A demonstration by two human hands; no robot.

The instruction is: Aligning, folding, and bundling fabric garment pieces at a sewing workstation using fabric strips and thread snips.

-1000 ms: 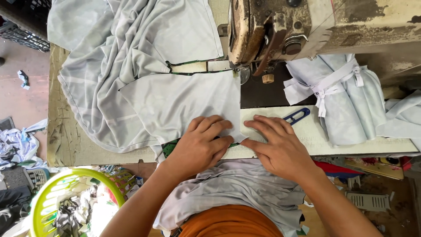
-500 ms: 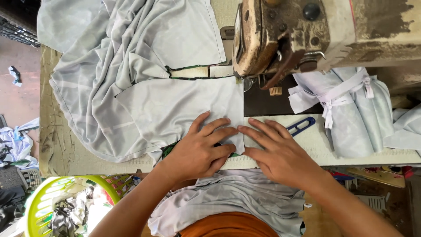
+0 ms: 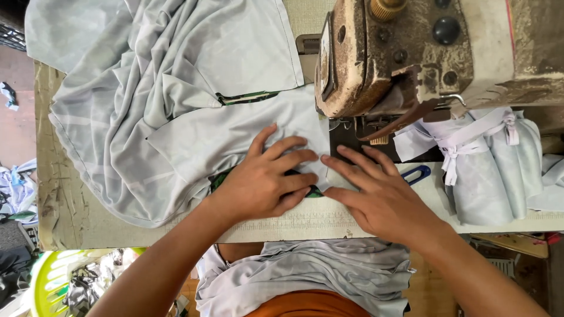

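Fingers [image 3: 294,157] press grey fabric [image 3: 194,117] flat on worn sewing table [image 3: 59,199]

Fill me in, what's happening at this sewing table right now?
A person sits at a worn sewing machine with pale grey fabric spread over the table. The left hand and right hand both press flat on the fabric's edge just in front of the needle area, fingertips nearly meeting. A dark green trim strip runs along the fabric. A tied bundle of the same cloth lies to the right, blue-handled snips beside it.
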